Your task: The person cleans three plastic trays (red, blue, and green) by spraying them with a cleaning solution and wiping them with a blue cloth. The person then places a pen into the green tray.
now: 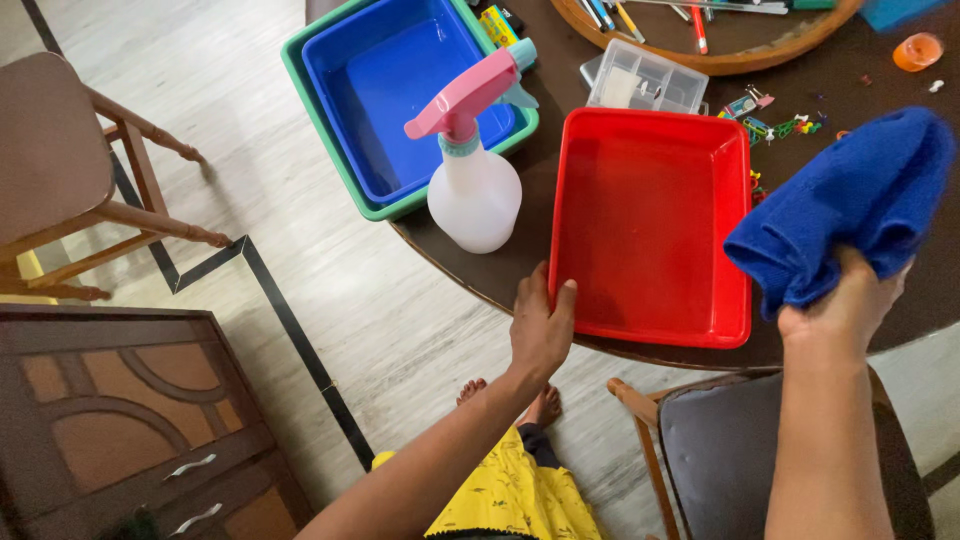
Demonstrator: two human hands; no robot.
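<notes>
A red plastic tray [640,215] lies on the dark round table [560,150] in front of me. My left hand [541,322] grips the tray's near left corner, thumb over the rim. My right hand [842,306] is raised at the right and holds a bunched blue cloth [850,200] above the table, just right of the tray. A white spray bottle [473,195] with a pink trigger stands just left of the tray.
A blue tray nested in a green one [385,95] sits at the table's left edge. Behind are a clear compartment box [645,78], a round wooden tray with pens [730,45], scattered clips and an orange cup [917,50]. Wooden chairs [60,170] and a cabinet [120,420] stand around.
</notes>
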